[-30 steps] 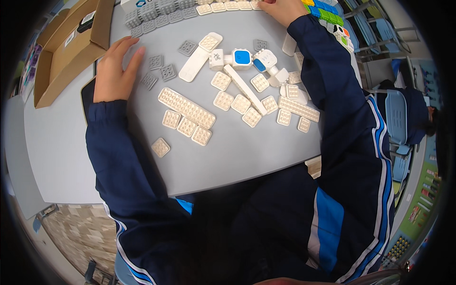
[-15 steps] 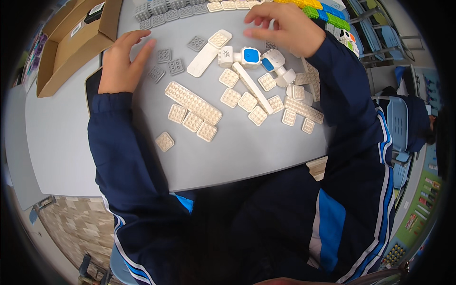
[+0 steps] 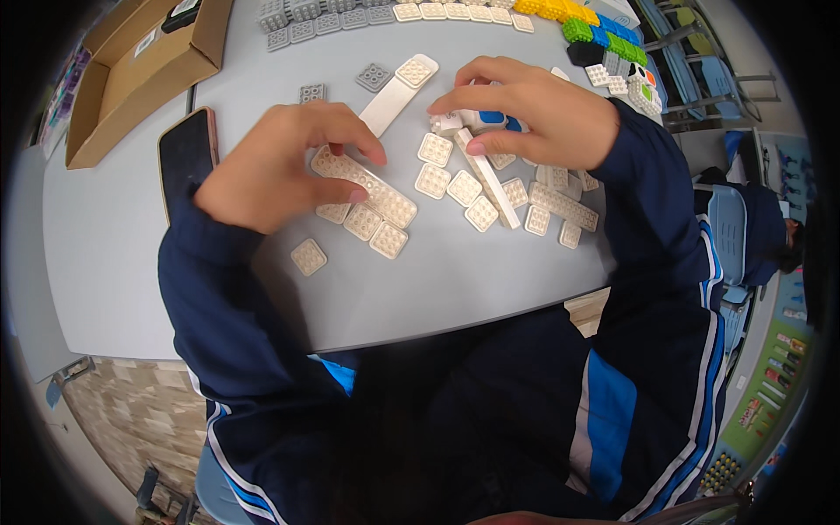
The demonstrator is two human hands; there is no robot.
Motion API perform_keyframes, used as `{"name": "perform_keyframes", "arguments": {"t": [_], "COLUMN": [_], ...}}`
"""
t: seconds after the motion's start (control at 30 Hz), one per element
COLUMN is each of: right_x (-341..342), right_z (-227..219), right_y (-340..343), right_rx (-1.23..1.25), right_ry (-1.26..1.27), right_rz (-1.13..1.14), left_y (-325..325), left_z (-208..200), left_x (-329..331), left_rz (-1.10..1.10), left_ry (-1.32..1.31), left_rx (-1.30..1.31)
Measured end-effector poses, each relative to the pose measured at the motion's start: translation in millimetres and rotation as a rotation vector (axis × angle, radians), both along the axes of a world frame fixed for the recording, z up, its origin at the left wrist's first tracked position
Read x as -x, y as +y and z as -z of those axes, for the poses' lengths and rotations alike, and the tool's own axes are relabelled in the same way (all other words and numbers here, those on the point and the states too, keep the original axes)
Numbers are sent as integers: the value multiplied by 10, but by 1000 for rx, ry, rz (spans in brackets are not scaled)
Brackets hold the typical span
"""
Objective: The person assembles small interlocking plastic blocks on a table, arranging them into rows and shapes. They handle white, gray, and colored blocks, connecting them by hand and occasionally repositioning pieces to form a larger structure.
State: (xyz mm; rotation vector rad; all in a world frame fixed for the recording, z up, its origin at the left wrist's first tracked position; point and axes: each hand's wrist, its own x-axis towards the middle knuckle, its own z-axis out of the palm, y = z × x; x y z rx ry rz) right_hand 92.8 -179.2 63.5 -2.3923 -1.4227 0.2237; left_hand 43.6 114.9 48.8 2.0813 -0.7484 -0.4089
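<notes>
My left hand [image 3: 293,162] is open, thumb and fingers apart, over one end of a long white studded plate [image 3: 385,199]. Part of that plate and the small square white plates [image 3: 362,222] along its near side are hidden under the hand. My right hand [image 3: 542,118] arches open above white and blue block modules [image 3: 492,117], mostly covering them. Its thumb tip lies at the upper part of a narrow white bar [image 3: 492,185]; whether they touch, I cannot tell. A smooth white strip [image 3: 388,105] with a square studded plate [image 3: 416,72] on its far end lies between the hands.
Grey square plates [image 3: 374,77] lie farther back, near a row of grey blocks [image 3: 328,17]. Yellow, blue and green blocks [image 3: 604,39] stand at the far right. On the left are a phone [image 3: 186,157] and an open cardboard box [image 3: 144,83]. A lone square plate [image 3: 309,257] lies nearer me.
My left hand has moved right and nearer, from beside the grey plates to over the long studded plate. The right hand has come nearer and lower, over the white and blue modules.
</notes>
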Motion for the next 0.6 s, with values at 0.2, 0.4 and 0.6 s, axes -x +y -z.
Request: {"name": "perform_keyframes", "arguments": {"t": [0.2,0.4,0.6], "right_x": [300,418,252], "right_z": [-214,-106,-635], "right_y": [-22,-87,-437], "right_rx": [162,142,-126], "right_ry": [-82,-6,152], "right_rz": [107,148,197], "left_y": [-66,-113,-57], "left_z": [92,131,-5], "left_x": [7,-12,-6], "left_rz": [15,39,7], "left_ry": [-107,-114,13], "left_rx": [-142,-150,-45]}}
